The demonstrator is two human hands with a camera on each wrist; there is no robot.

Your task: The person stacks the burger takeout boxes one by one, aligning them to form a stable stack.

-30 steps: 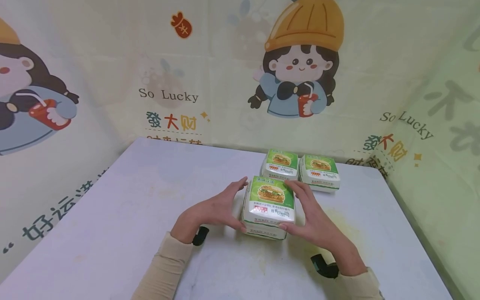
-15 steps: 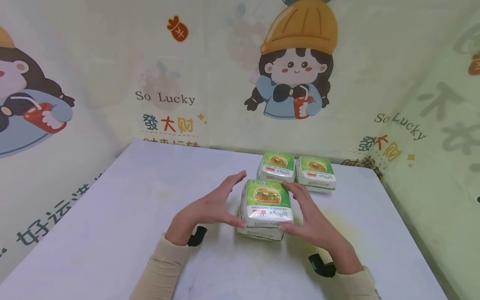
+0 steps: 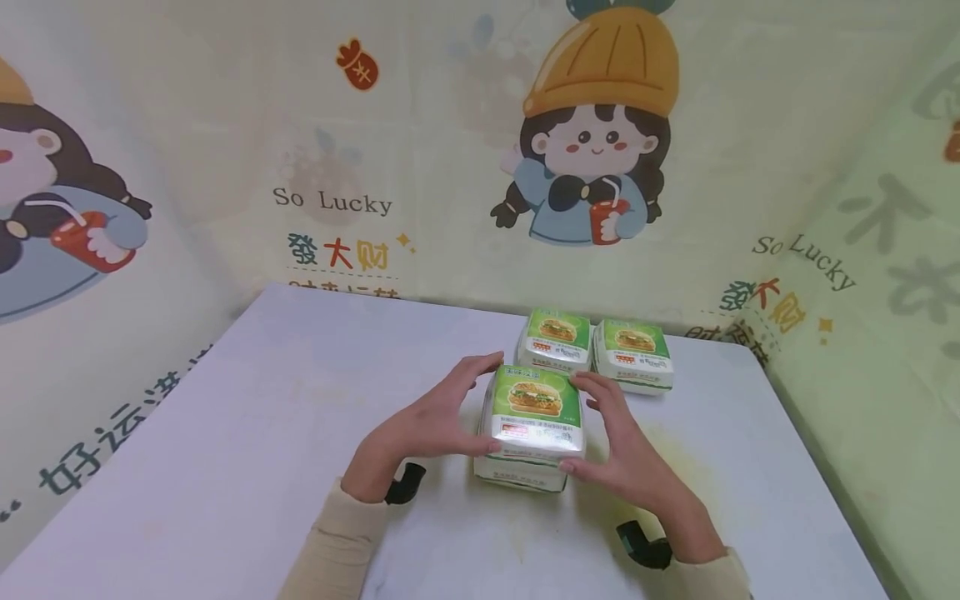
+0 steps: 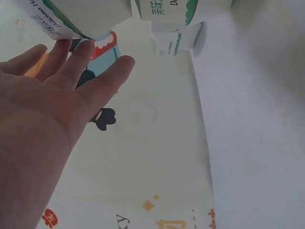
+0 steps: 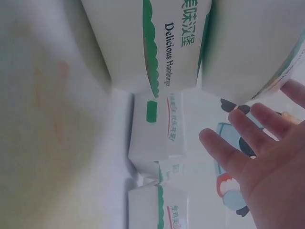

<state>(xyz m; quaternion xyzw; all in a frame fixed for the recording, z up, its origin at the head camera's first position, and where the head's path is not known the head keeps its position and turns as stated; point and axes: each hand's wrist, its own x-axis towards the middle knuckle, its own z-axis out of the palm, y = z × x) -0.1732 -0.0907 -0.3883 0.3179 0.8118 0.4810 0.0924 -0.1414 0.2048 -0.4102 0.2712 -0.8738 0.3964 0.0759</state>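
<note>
A hamburger box (image 3: 536,417) with a green top and burger picture sits over another hamburger box (image 3: 517,477), whose lower front shows beneath it. The upper box is offset slightly to the right; whether it bears on the lower one I cannot tell. My left hand (image 3: 427,421) holds its left side, thumb at the front corner and fingers towards the back. Its right side is held by my right hand (image 3: 637,454) in the same way. In the left wrist view the fingertips meet the upper box (image 4: 50,21). The right wrist view shows fingertips near the upper box (image 5: 248,47).
Two more hamburger boxes, one at the back (image 3: 555,337) and one to its right (image 3: 633,354), stand side by side near the far edge of the white table (image 3: 300,400). A printed cloth (image 3: 435,167) hangs behind and along both sides.
The head view has shifted a little. My left fingers have come in slightly closer to the upper box's back corner. The boxes stay nearly where they were.
</note>
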